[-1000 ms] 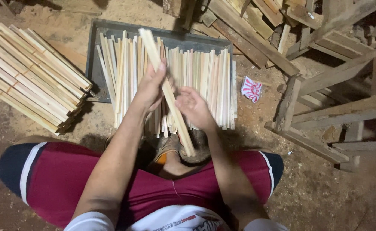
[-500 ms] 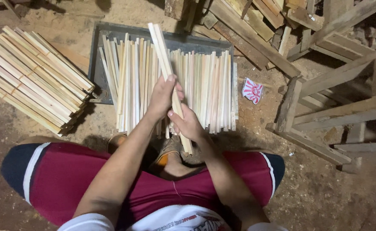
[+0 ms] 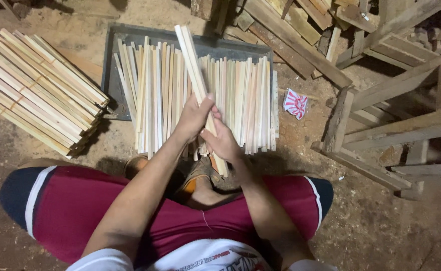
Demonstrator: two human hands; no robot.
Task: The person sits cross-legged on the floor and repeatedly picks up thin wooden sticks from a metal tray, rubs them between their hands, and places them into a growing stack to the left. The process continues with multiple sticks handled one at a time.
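left hand [image 3: 193, 118] and right hand [image 3: 223, 140] both clamped on a few pale wooden slats [image 3: 194, 70] — slats tilted, upper ends over the grey tray [image 3: 111, 65]. loose slats [image 3: 245, 100] fill tray; tied slat bundle [image 3: 34, 90] lies on floor, left — well apart.

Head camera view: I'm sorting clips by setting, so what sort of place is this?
Most likely a small woodworking workshop. Thin wooden sticks lie across a dark tray on a dirt floor, a tied bundle of sticks sits beside it, and rough wooden frames and offcuts stand nearby.
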